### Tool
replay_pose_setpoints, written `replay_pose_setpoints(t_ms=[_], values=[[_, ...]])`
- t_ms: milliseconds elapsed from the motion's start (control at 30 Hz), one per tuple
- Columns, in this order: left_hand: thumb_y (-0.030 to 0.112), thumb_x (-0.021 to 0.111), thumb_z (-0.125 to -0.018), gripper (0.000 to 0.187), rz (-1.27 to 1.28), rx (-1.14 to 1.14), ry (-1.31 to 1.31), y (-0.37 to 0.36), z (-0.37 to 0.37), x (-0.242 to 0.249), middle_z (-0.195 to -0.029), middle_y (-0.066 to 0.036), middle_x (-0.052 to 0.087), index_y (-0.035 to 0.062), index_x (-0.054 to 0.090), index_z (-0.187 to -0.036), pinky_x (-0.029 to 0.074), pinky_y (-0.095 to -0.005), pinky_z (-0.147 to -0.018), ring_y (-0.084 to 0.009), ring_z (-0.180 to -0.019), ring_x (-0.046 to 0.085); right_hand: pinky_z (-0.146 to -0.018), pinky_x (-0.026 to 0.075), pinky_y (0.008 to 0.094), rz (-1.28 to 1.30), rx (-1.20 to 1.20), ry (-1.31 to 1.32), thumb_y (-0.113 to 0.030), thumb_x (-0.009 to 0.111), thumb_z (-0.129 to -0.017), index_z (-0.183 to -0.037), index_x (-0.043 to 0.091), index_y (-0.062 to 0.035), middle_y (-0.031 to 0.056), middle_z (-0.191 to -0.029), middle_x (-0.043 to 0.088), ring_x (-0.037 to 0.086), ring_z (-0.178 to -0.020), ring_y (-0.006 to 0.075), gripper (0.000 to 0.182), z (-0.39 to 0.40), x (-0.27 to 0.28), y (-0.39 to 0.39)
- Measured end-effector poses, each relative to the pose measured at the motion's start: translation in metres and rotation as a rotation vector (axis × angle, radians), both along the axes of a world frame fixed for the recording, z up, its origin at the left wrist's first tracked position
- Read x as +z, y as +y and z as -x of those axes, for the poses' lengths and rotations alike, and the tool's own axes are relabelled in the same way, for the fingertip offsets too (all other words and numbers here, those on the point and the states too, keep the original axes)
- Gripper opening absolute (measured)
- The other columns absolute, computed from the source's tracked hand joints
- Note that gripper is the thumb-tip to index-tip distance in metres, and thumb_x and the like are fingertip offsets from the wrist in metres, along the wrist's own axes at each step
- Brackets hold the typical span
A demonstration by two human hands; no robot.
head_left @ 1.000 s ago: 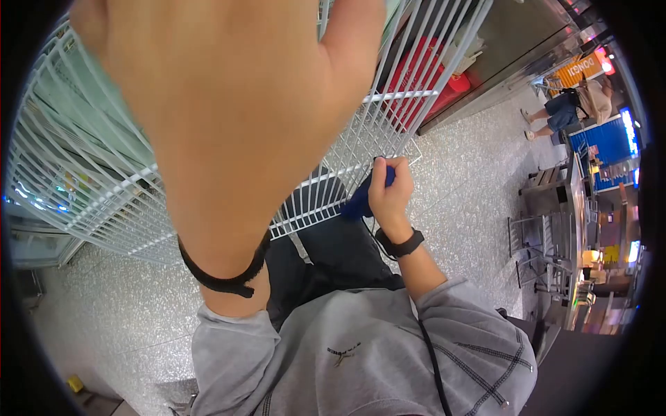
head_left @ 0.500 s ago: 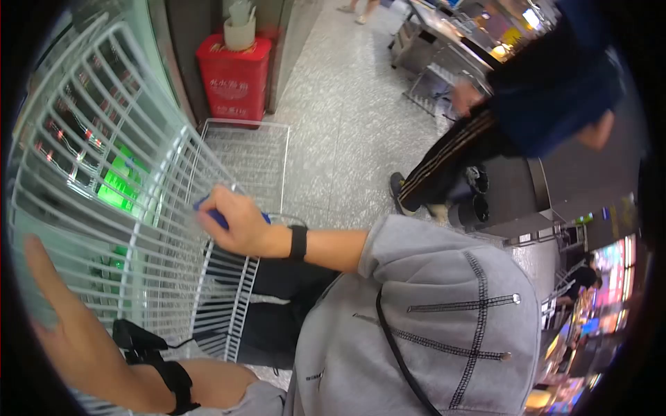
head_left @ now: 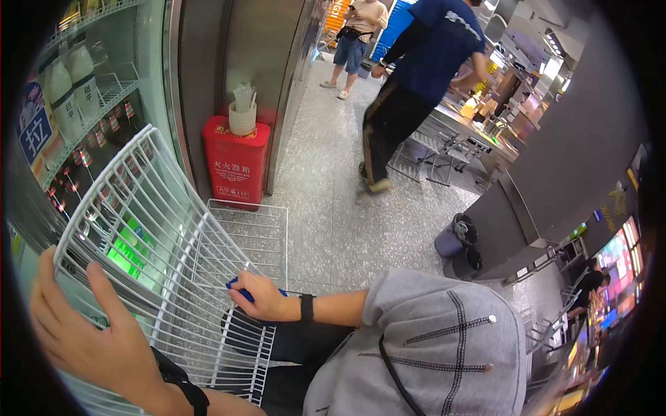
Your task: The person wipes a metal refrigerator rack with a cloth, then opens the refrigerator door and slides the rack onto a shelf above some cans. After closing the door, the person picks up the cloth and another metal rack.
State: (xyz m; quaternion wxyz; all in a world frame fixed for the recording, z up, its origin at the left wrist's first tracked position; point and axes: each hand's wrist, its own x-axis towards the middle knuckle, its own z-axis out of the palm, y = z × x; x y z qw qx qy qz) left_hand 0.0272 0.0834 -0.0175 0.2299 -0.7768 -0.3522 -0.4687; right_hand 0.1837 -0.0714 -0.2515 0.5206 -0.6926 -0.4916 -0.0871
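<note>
A white wire rack (head_left: 163, 291) stands tilted in front of me. My left hand (head_left: 104, 340) is at its near left edge, with the fingers on the outer side and the thumb on the inner side, around the rim. My right hand (head_left: 258, 297) is closed on a blue item (head_left: 243, 290), seemingly a cloth, and touches the rack's wires near its right side. Part of the blue item is hidden by the fingers. Black straps circle both wrists.
A glass-fronted cooler with bottles (head_left: 83, 80) stands at the left. Beyond the rack is a red box (head_left: 236, 163) holding a white cup (head_left: 243, 119). A person in dark blue (head_left: 444, 48) walks ahead; another person (head_left: 354, 35) stands farther back. Bins (head_left: 454, 236) sit at the right.
My view has tipped up. My left hand has come onto the rack's edge. My right hand still holds the blue item. The person in dark blue has moved farther away.
</note>
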Motion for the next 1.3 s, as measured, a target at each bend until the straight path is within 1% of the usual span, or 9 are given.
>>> replay_pose_setpoints(t_ms=[100,233,500,733,967,1033,1133,1233,1300], values=[[0.029,0.065,-0.089,0.039,0.003,0.025,-0.018,0.002,0.001,-0.004,-0.115,-0.003,0.060,0.0128,0.059,-0.125,0.039,-0.0409,-0.098,-0.0234,-0.111,0.055,-0.060,0.045,0.0416,0.064,0.003,0.011,-0.013,0.066,-0.089,-0.092,0.059,-0.0015,0.0162,-0.081,0.055,0.057,-0.069,0.0351,0.014,0.005,-0.016,-0.007],[0.024,0.065,-0.086,0.041,0.073,-0.017,-0.064,-0.006,0.003,0.002,-0.114,-0.006,0.058,0.0088,0.057,-0.124,0.034,-0.0420,-0.104,-0.0263,-0.112,0.051,-0.061,0.046,0.0415,0.072,0.001,0.026,-0.014,0.065,-0.091,-0.093,0.059,-0.0021,0.0168,-0.081,0.057,0.058,-0.070,0.0359,0.013,0.008,-0.022,-0.005],[0.027,0.064,-0.085,0.042,0.076,-0.091,-0.115,-0.011,0.008,0.008,-0.111,-0.008,0.057,0.0071,0.057,-0.121,0.032,-0.0473,-0.106,-0.0291,-0.110,0.050,-0.062,0.047,0.0396,0.096,0.003,0.092,-0.014,0.065,-0.091,-0.094,0.058,-0.0030,0.0165,-0.082,0.058,0.060,-0.071,0.0348,0.013,0.015,-0.016,-0.007],[0.029,0.063,-0.086,0.041,0.080,-0.097,-0.124,-0.017,0.008,0.011,-0.111,-0.008,0.056,0.0077,0.057,-0.121,0.031,-0.0477,-0.106,-0.0293,-0.110,0.050,-0.062,0.047,0.0397,0.071,-0.001,0.100,-0.015,0.064,-0.091,-0.094,0.058,-0.0026,0.0164,-0.081,0.056,0.060,-0.072,0.0355,0.014,0.017,-0.019,-0.007],[0.031,0.062,-0.087,0.041,0.082,-0.088,-0.118,-0.013,0.009,0.009,-0.112,-0.008,0.057,0.0075,0.057,-0.121,0.029,-0.0481,-0.107,-0.0284,-0.110,0.051,-0.060,0.048,0.0435,0.172,-0.010,0.109,-0.019,0.065,-0.091,-0.093,0.054,-0.0036,0.0183,-0.078,0.059,0.061,-0.068,0.0387,0.018,0.018,-0.055,-0.021],[0.031,0.062,-0.087,0.041,0.082,-0.082,-0.119,-0.014,0.009,0.009,-0.112,-0.007,0.057,0.0077,0.057,-0.121,0.029,-0.0481,-0.107,-0.0281,-0.110,0.051,-0.059,0.048,0.0448,0.216,0.005,0.123,-0.020,0.063,-0.092,-0.095,0.053,-0.0039,0.0196,-0.078,0.062,0.061,-0.067,0.0411,0.019,0.018,-0.051,-0.027],[0.031,0.062,-0.087,0.041,0.079,-0.078,-0.124,-0.015,0.008,0.008,-0.112,-0.007,0.057,0.0077,0.057,-0.121,0.029,-0.0480,-0.107,-0.0278,-0.111,0.051,-0.061,0.049,0.0441,0.342,0.002,0.173,-0.020,0.061,-0.093,-0.095,0.052,-0.0035,0.0202,-0.080,0.063,0.062,-0.070,0.0415,0.019,0.019,-0.031,-0.031],[0.028,0.063,-0.086,0.040,0.059,-0.082,-0.142,-0.016,0.010,0.009,-0.111,-0.008,0.057,0.0069,0.057,-0.120,0.029,-0.0464,-0.107,-0.0282,-0.110,0.051,-0.064,0.049,0.0424,0.293,0.043,0.208,-0.018,0.059,-0.095,-0.097,0.053,-0.0032,0.0203,-0.082,0.063,0.062,-0.072,0.0397,0.016,0.016,-0.012,-0.030],[0.024,0.066,-0.085,0.040,0.045,-0.101,-0.165,-0.016,0.010,0.009,-0.109,-0.009,0.057,0.0059,0.058,-0.119,0.030,-0.0442,-0.107,-0.0290,-0.109,0.051,-0.065,0.049,0.0412,0.171,0.065,0.262,-0.016,0.058,-0.096,-0.099,0.053,-0.0027,0.0201,-0.083,0.062,0.062,-0.074,0.0381,0.014,0.014,0.015,-0.020]])
